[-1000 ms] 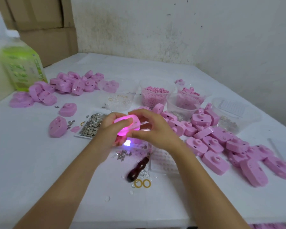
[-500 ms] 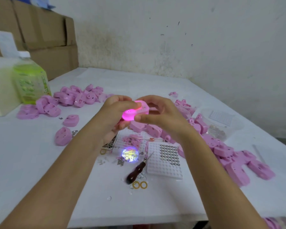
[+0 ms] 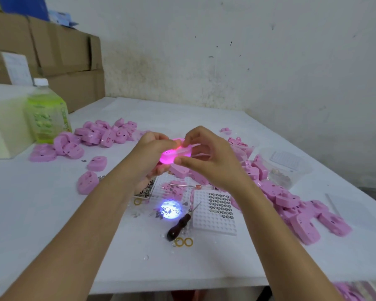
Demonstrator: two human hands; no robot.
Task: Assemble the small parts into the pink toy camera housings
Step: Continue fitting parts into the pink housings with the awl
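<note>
Both hands hold one pink toy camera housing [image 3: 175, 153] raised above the table's middle; it glows bright pink inside. My left hand [image 3: 149, 156] grips its left end, fingers curled round it. My right hand [image 3: 206, 158] pinches its right end between thumb and fingers. Below it a bluish light spot [image 3: 170, 209] falls on loose small metal parts. A white grid tray [image 3: 214, 213] with several small round cells lies to the right of the spot.
Piles of pink housings lie at the left [image 3: 91, 137] and along the right [image 3: 291, 205]. A dark-handled awl [image 3: 179, 224], yellow rings [image 3: 183, 242], a green bottle [image 3: 47, 116], clear tubs [image 3: 287, 168] and cardboard boxes [image 3: 52, 51] are around.
Both hands lifted the glowing housing up from the table. The view tilted upward, so the light spot on the table and the grid tray came into sight below the hands.
</note>
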